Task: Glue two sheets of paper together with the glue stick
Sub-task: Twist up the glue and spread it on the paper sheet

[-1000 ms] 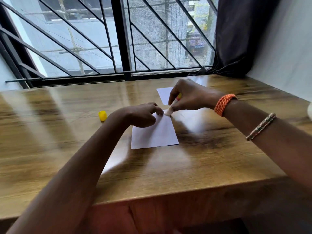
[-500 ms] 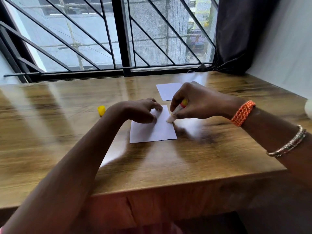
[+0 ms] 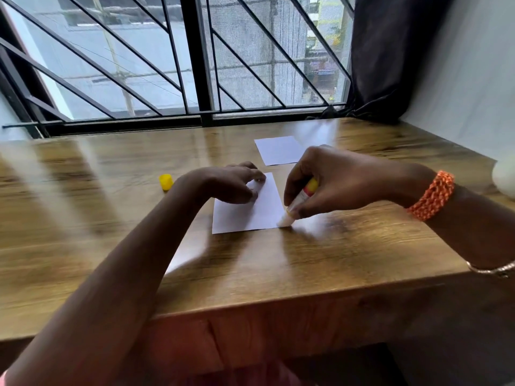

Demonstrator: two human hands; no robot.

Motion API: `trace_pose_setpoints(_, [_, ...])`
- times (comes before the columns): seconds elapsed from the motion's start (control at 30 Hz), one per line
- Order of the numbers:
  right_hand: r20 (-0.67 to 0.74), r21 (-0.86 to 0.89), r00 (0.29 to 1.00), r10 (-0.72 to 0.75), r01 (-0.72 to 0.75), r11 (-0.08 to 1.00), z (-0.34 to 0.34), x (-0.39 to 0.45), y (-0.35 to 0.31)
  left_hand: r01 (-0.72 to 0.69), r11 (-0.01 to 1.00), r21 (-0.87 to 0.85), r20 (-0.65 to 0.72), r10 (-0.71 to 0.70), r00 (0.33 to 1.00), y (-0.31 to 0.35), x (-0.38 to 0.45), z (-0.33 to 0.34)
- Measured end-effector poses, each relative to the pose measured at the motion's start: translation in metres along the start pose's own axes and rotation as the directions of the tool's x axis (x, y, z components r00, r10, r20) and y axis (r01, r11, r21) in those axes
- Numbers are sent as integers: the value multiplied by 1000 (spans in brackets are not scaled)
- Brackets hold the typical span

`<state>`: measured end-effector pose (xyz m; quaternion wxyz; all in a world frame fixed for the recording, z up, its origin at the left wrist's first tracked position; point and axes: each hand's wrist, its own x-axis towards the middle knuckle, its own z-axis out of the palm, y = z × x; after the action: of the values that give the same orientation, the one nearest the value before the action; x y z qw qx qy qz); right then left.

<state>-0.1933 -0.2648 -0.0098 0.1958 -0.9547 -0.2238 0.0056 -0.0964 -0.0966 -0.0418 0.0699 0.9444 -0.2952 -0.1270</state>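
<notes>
Paper sheet (image 3: 245, 211) lies mid-frame on the wooden counter (image 3: 334, 263), bare wood below it. Left hand (image 3: 223, 183) presses the sheet's upper part, fingers loosely bent. Right hand (image 3: 334, 182) holds the glue stick (image 3: 299, 200) in its grip, tip at the sheet's lower-right corner. Second sheet (image 3: 280, 150) lies above; yellow cap (image 3: 165, 181) left.

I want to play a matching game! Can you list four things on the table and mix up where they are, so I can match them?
Things:
1. glue stick
2. yellow cap
3. near sheet of paper
4. far sheet of paper

Places:
A. lying alone by the window side
B. under the left hand
C. standing to the left of both hands
D. held in the right hand, tip on a paper corner

Pairs: 1-D, 2-C, 3-B, 4-A
</notes>
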Motion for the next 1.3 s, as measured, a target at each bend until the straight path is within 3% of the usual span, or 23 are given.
trace_pose_setpoints(0.13, [66, 216, 997, 33, -47, 975, -4, -2, 9, -1, 1000, -10, -6, 1, 1000, 0, -2, 1])
trace_pose_setpoints(0.27, [-82, 509, 992, 100, -45, 860, -6, -3, 25, 77, 995, 71, 56, -81, 995, 0, -10, 0])
trace_pose_setpoints(0.37, [-160, 632, 965, 209, -63, 773, -4, 5, 38, 122, 978, 167, 95, -139, 986, 4, -12, -1])
trace_pose_setpoints(0.53, [-234, 652, 924, 304, -83, 753, 6, 16, 45, 239, 888, 393, -42, -243, 969, 25, -10, 12])
trace_pose_setpoints(0.73, [-297, 640, 880, 370, -104, 761, 16, 21, 53, 466, 780, 417, -213, -415, 885, 44, -9, 26])
trace_pose_setpoints(0.87, [-316, 647, 863, 395, -108, 755, 17, 22, 54, 510, 753, 416, -279, -428, 859, 45, -14, 11])
trace_pose_setpoints(0.97, [-305, 637, 859, 412, -137, 759, 18, 20, 54, 421, 854, 306, -350, -310, 884, 33, -28, 6])
trace_pose_setpoints(1.03, [-296, 598, 862, 412, -169, 784, 18, 20, 53, 171, 971, 169, -282, -119, 952, 23, -34, 9])
trace_pose_setpoints(1.1, [-314, 528, 859, 404, -196, 826, 19, 20, 52, -110, 993, 40, -203, 116, 972, 17, -38, 14])
trace_pose_setpoints(1.13, [-335, 488, 850, 406, -212, 847, 19, 20, 51, -184, 983, 12, -192, 183, 964, 16, -38, 18])
trace_pose_setpoints(1.3, [-407, 293, 821, 401, -298, 908, 19, 21, 41, -223, 975, 16, -184, 222, 958, 11, -28, 27])
